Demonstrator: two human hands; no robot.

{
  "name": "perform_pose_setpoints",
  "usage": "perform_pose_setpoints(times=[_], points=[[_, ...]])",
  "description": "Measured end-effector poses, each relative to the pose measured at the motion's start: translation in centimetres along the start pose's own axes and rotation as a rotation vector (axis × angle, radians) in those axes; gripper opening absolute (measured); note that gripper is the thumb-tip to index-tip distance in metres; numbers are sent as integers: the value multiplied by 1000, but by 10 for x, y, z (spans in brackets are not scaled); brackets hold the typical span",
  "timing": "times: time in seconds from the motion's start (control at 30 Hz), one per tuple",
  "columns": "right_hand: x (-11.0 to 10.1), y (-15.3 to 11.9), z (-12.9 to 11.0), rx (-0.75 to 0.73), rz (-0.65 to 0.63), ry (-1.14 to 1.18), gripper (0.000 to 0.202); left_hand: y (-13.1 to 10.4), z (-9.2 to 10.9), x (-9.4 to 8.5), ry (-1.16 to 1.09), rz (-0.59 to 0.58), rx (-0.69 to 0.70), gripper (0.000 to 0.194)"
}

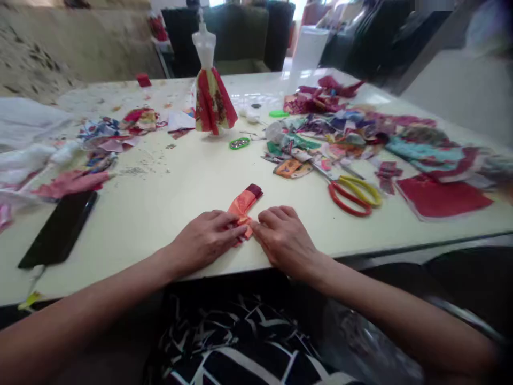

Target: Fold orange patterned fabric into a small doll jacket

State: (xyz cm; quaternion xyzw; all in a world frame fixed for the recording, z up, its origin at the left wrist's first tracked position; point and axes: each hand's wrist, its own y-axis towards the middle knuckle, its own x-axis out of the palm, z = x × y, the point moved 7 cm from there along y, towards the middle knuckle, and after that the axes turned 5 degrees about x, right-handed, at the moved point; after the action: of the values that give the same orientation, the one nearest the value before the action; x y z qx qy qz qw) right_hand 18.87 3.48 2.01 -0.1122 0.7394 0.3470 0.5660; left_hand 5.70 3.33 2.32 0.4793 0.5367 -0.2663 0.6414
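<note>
A small folded strip of orange fabric (241, 203) with a dark red end lies on the table near its front edge. My left hand (206, 238) is closed on its lower left side, thumb and fingers pressing the cloth. From the right, my right hand (282, 238) pinches the same piece, its fingers curled and its fingertips close to those of my left hand. The fingertips partly cover the lower end of the cloth.
Scissors (355, 195) with red and yellow handles lie at the right, beside fabric scraps (344, 128) and a red cloth (443, 197). A dress form (215, 96) stands at the back, near a green pin box (239, 143). On the left is a black phone (60, 229).
</note>
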Motion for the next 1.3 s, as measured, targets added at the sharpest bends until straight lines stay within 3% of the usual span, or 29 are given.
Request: perform_pose_setpoints(times=[0.13, 0.3, 0.37, 0.5, 0.6, 0.73, 0.87, 1.03, 1.23, 1.3], points=[[-3, -6, -11, -155, 109, 35, 26, 4, 0, 1, 10, -33, -9, 29], [2, -11, -13, -206, 77, 72, 30, 4, -3, -5, -130, -24, -84, 25], [2, -11, -13, -207, 66, 83, 31, 7, -13, -8, -235, -8, -185, 21], [2, -11, -15, -213, 60, 71, 30, 14, -52, -6, -282, 60, -543, 15], [0, -11, -15, -213, 73, 73, 30, 25, -77, 7, -218, -7, -697, 26], [0, -11, -15, -217, 76, 79, 30, 42, -87, 24, -309, -114, -725, 19], [3, -11, -16, -231, 53, 65, 32, 49, -84, 26, -460, -85, -776, 12], [5, -13, -18, -274, 60, 40, 34, 50, -87, 27, -486, -101, -779, 5], [6, -12, -17, -260, 53, 53, 35, 58, -100, 32, -559, -237, -825, 50], [5, -12, -16, -255, 54, 59, 35, 65, -101, 34, -514, -312, -797, 47]])
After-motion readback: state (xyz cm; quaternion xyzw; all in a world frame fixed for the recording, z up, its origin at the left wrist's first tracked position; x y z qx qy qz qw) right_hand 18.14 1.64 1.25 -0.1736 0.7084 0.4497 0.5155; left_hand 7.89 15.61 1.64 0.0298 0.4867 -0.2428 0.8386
